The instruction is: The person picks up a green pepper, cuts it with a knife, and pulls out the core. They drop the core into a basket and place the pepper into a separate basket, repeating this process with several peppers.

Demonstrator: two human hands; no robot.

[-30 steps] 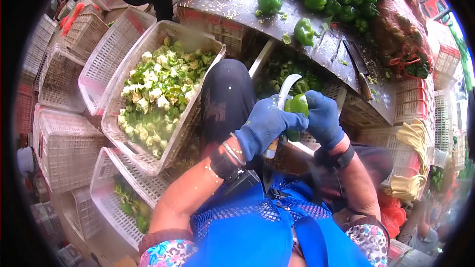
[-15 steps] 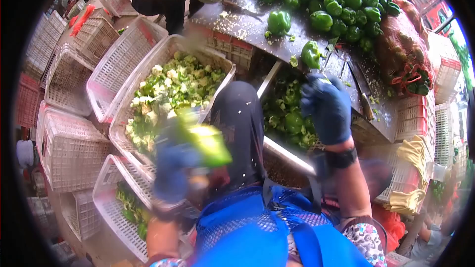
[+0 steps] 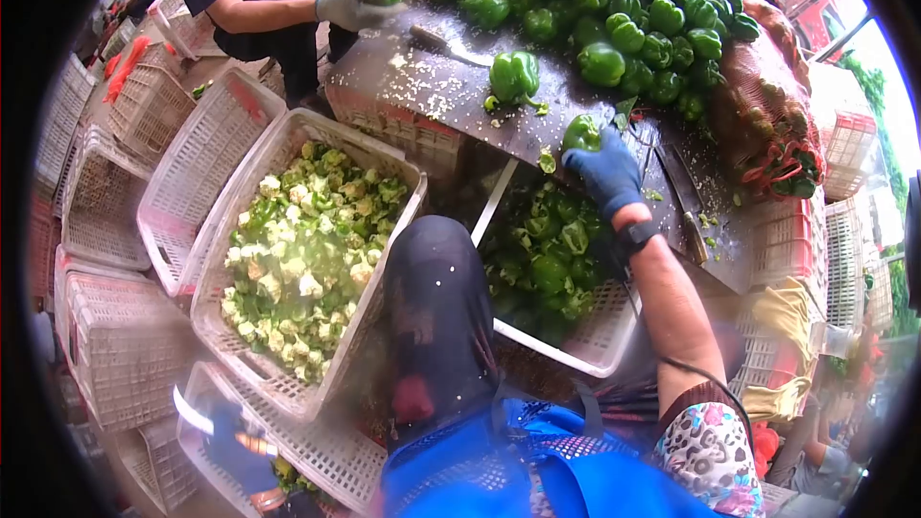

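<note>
My right hand (image 3: 606, 173), in a blue glove, reaches onto the dark wet table (image 3: 451, 96) and closes its fingers over a green pepper (image 3: 579, 131) at the table's near edge. My left hand (image 3: 235, 446), also in a blue glove, is low at the bottom left and blurred. It is over a white crate (image 3: 326, 460) and grips a knife whose pale blade (image 3: 192, 412) sticks out to the left. Between my arms is my dark-trousered knee (image 3: 436, 307).
A white crate (image 3: 278, 144) of pepper cores and scraps stands left of my knee. A crate (image 3: 595, 341) of cut peppers sits under the table. A pile of whole peppers (image 3: 624, 10) covers the table's far side, with a loose pepper (image 3: 514, 75), two knives (image 3: 446, 46) (image 3: 686, 201) and a red mesh sack (image 3: 767, 86). Another person's grey-gloved hand (image 3: 350, 5) works at the far left.
My hands held a pepper and knife together; then my left hand swung down and left with the knife. My right hand reached forward onto a pepper on the table.
</note>
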